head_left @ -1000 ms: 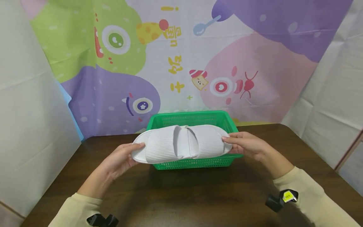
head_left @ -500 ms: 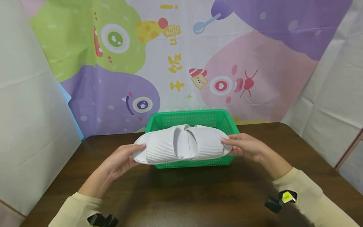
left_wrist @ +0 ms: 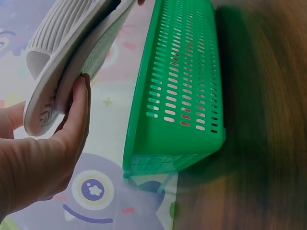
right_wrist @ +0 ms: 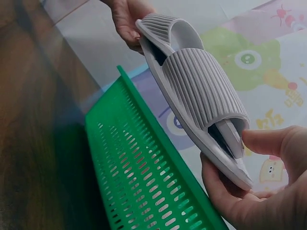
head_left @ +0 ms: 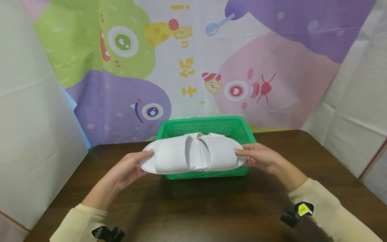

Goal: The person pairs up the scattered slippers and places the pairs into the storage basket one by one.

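Note:
A pair of white slide slippers (head_left: 171, 155) with ribbed straps is fitted together end to end, soles overlapping. They lie level, held in the air over the front of a green plastic basket (head_left: 208, 175). My left hand (head_left: 128, 169) grips the left end, thumb on top and fingers beneath. At the other end my right hand (head_left: 262, 157) holds on the same way. In the right wrist view, the tip of one slipper (right_wrist: 231, 139) pokes out from under the other's strap. The slippers hide much of the basket's inside.
The basket stands on a dark wooden table (head_left: 193, 211), near its back edge. Something cream-coloured (head_left: 218, 135) shows just behind the slippers, mostly hidden. A printed cartoon cloth (head_left: 187, 67) hangs behind, with white cloth (head_left: 33, 111) at both sides.
The slippers sit slightly lower against the basket than one second ago, and a bit of the cream-coloured thing shows behind them. Both hands keep their hold.

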`<state>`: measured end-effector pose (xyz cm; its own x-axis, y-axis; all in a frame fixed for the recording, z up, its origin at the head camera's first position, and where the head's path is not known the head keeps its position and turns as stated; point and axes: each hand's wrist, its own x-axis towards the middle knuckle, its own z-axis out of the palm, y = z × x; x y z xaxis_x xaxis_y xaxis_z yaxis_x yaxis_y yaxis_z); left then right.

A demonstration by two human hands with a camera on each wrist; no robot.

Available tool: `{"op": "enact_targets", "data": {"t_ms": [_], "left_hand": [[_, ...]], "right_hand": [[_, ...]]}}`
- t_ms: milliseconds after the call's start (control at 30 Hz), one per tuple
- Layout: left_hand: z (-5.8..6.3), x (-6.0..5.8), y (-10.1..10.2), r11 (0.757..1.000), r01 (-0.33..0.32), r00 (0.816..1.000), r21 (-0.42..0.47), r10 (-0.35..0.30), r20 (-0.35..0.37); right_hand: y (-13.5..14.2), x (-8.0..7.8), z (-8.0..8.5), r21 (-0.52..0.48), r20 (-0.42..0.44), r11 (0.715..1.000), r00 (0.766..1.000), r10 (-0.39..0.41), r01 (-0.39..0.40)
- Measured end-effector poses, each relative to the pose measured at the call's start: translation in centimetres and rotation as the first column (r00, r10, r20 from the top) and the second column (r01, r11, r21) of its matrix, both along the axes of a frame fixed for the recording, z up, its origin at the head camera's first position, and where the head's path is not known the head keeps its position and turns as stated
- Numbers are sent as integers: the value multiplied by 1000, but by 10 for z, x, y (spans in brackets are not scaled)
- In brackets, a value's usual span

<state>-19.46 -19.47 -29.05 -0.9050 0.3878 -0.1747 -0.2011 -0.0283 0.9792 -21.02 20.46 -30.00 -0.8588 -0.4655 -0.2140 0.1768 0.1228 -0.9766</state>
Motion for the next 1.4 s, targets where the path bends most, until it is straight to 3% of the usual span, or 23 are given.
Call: {"op": "enact_targets", "data": {"t_ms": [267, 567, 833, 1400], "left_hand": [[8, 1, 1, 996, -5, 1000, 89, 5, 2], [17, 1, 0, 967, -29, 997, 255, 11, 73], [14, 1, -3, 986, -70, 997, 154, 64, 40], [4, -4, -14, 994, -22, 1000, 105, 20, 20]], "right_hand": [[0, -2, 3, -70, 44, 996, 998, -46, 49], [-3, -3, 5, -187, 96, 978, 993, -73, 90], [-6, -2, 6, -227, 118, 966, 988, -100, 125], [-8, 1, 11, -252, 96, 955, 986, -139, 159]]}}
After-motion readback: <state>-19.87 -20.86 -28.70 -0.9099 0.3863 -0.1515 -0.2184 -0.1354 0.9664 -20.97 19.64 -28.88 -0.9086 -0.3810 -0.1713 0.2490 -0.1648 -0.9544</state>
